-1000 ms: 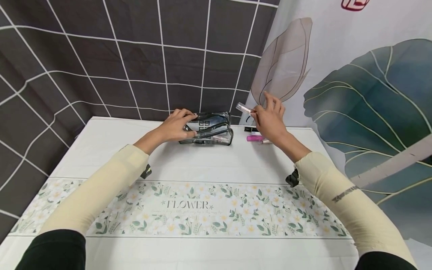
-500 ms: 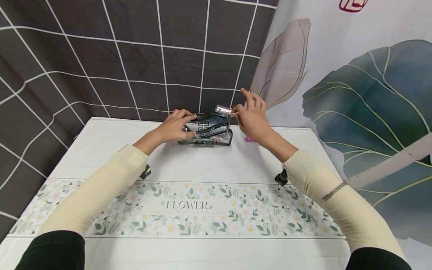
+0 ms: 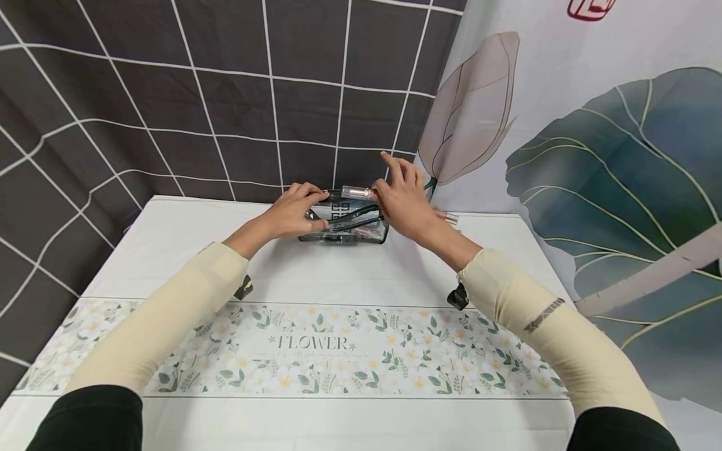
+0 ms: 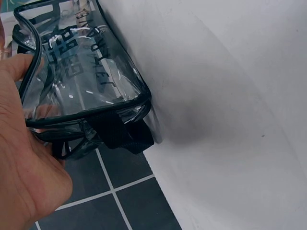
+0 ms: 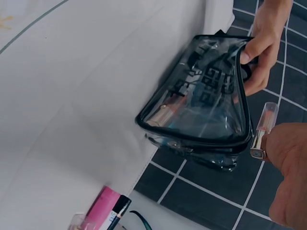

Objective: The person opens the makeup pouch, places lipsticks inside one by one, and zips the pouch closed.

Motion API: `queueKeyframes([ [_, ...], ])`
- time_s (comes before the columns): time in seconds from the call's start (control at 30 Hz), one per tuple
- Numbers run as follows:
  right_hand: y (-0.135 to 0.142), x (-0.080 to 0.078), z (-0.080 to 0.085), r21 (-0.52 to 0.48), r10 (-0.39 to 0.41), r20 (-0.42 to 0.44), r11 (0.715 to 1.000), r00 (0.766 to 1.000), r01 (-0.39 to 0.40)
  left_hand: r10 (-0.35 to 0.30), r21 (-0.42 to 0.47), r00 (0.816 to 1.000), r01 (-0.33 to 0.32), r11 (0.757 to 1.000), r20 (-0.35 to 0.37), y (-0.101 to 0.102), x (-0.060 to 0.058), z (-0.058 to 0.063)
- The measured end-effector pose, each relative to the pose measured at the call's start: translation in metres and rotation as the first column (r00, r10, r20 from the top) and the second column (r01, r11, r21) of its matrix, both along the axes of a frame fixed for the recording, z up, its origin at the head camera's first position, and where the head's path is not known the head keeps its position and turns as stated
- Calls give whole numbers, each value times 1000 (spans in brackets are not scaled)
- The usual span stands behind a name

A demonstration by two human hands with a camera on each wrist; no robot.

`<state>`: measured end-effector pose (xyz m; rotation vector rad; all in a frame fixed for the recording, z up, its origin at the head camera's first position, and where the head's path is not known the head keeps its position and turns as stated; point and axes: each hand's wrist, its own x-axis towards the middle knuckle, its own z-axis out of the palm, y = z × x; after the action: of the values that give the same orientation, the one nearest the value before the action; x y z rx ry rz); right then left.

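At the table's back edge my left hand [image 3: 293,210] grips a clear cosmetic pouch [image 3: 361,235] with black trim by its opening side. In the right wrist view, the thumb and fingers of that hand hold the pouch rim. Dark lettering marks the pouch [image 5: 201,96], and a tube [image 5: 165,114] shows through its plastic. My right hand [image 3: 402,199] pinches a clear-capped lipstick [image 3: 356,192], which overlaps the pouch's upper edge in the head view. From the right wrist, the lipstick [image 5: 267,117] shows a gold base and stands beside the pouch's open side.
Right of the pouch, a pink tube [image 5: 102,209], a black tube [image 5: 120,211] and other cosmetics lie on the white table [image 3: 338,275], partly behind my right hand in the head view. A dark gridded cloth [image 3: 225,100] hangs right behind the table.
My right hand has carried the lipstick leftward from above the loose cosmetics to the pouch's upper edge. My left hand stays on the pouch.
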<state>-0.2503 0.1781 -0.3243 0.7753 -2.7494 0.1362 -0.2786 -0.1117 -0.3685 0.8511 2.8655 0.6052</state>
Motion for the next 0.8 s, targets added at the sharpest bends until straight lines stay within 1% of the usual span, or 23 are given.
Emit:
queueKeyframes([
  [0.27,-7,-2,-3,18,-3,-19,1000,1000,3,6,1,1000,-6,1000,5,0,1,1],
  [0.43,-12,-3,-5,26,-13,-11,1000,1000,13,8,-4,1000,-8,1000,11,-1,2,1],
  [0.67,-12,-3,-7,-34,-18,27,999,999,19,5,-6,1000,-5,1000,10,0,0,0],
  [0.8,-8,-4,-6,-86,-12,22,996,1000,14,3,-2,1000,-3,1000,5,-1,-1,-1],
])
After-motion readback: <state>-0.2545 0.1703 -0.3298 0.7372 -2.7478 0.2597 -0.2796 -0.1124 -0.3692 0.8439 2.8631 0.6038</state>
